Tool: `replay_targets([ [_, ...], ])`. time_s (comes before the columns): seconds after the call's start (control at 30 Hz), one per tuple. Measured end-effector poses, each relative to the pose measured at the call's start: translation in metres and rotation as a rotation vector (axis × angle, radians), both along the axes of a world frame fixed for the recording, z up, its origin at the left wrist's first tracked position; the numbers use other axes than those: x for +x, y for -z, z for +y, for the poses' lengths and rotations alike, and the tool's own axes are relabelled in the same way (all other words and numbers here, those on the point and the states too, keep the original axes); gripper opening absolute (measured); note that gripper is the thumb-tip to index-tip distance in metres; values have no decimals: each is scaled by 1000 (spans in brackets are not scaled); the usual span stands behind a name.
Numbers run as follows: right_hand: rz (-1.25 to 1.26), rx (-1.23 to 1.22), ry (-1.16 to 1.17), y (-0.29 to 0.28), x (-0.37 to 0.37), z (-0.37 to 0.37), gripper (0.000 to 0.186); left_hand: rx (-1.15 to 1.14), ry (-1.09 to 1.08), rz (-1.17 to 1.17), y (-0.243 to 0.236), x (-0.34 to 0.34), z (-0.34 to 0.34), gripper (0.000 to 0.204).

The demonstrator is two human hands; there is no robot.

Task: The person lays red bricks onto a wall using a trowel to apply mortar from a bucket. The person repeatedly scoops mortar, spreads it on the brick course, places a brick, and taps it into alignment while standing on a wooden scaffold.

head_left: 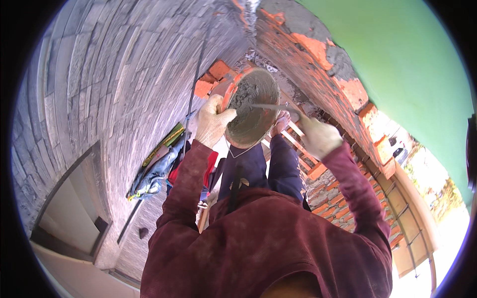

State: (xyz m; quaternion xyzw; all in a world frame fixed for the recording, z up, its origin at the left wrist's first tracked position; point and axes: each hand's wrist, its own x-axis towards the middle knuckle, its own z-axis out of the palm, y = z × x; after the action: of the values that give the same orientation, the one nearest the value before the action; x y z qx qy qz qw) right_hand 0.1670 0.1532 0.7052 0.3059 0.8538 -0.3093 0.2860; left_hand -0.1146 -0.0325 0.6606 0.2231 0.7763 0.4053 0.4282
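Note:
An orange bucket is tilted in front of me, its mouth turned towards me. Grey wet mortar clings to its inner side and bottom. My left hand, in a pale glove, grips the bucket's left rim with the thumb over the edge. In my closed right hand, also pale and gloved, is a trowel, seen nearly edge-on. Its blade reaches over the right rim into the bucket, close to the mortar. The right fingers are slightly blurred.
Grey stone cladding rises on the left. On the right stands a brick wall beside a green surface. Loose orange bricks lie beyond the bucket. Clothes hang at the left, and slatted wood is near my feet.

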Motion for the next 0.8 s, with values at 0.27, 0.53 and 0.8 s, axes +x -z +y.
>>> replay_targets([
  [0.27,8,184,1,34,-4,-37,31,5,278,56,-56,37,47,22],
  [0.53,126,262,164,-32,54,-31,31,54,552,109,-94,65,94,21],
  [0.8,125,240,101,-25,91,-42,32,84,646,77,-129,96,152,19],
])
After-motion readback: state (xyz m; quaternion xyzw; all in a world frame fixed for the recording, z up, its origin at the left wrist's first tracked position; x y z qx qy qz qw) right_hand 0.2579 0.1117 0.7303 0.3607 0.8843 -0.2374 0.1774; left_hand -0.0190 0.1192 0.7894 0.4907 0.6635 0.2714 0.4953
